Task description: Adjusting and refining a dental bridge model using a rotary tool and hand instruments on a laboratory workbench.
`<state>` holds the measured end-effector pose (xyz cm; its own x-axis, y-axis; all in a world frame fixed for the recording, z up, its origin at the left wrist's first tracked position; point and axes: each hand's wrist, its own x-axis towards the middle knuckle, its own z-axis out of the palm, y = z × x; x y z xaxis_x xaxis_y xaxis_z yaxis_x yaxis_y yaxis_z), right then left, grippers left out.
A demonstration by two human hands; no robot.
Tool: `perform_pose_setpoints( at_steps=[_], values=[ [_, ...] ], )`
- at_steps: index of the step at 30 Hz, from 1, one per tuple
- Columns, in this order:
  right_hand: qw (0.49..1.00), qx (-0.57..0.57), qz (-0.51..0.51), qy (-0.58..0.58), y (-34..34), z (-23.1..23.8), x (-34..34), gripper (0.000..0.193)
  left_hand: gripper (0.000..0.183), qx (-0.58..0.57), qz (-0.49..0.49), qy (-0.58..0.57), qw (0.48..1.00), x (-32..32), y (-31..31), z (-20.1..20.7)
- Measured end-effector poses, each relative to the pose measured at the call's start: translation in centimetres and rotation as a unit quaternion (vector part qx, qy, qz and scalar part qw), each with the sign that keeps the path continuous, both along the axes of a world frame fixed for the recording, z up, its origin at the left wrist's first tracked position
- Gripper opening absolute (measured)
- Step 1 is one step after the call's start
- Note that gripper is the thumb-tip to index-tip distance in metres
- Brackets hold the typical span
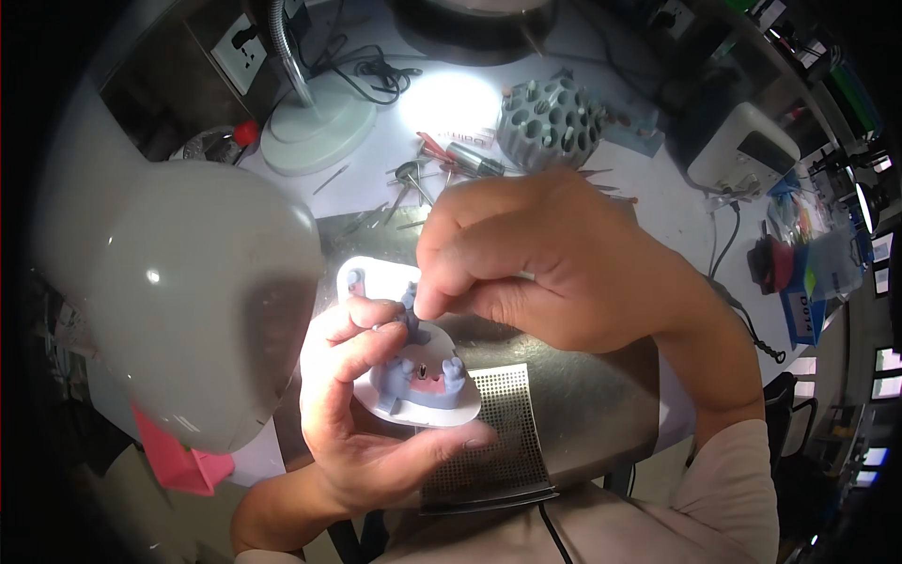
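Note:
My left hand [352, 395] grips a dental model [427, 399] with blue-grey teeth, pink gum areas and a white base. Its thumb presses under the near edge of the base while the fingers curl over the far side. A second white-based section [381, 271] with blue-grey parts shows just beyond those fingers. My right hand [526, 263] is closed in a pinch, fingertips at the blue-grey part in the model's middle. A pale sliver shows by its palm, but what the fingers hold is hidden.
A large glossy white housing [197, 301] stands close on the left, above a pink tray [193, 465]. Beyond my hands are a lamp base [318, 127], scattered metal tools [409, 179] and a grey holder with round holes [550, 127]. A perforated metal plate [507, 428] lies near me.

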<state>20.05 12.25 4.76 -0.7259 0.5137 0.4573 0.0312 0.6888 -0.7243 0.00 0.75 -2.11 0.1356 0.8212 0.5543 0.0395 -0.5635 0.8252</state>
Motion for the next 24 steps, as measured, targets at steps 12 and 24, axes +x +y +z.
perform_pose_setpoints(
  at_steps=[12,24],
  values=[
    [0.998,-0.02,-0.054,-0.021,-3.8,1.0,-0.6,0.021,0.076,-0.157,0.05,0.027,0.986,0.8,-1.5,1.2],
    [0.991,-0.025,-0.09,-0.092,-4.5,1.9,-0.8,0.02,0.076,-0.153,0.081,0.017,0.985,1.1,-1.4,0.9]
  ],
)
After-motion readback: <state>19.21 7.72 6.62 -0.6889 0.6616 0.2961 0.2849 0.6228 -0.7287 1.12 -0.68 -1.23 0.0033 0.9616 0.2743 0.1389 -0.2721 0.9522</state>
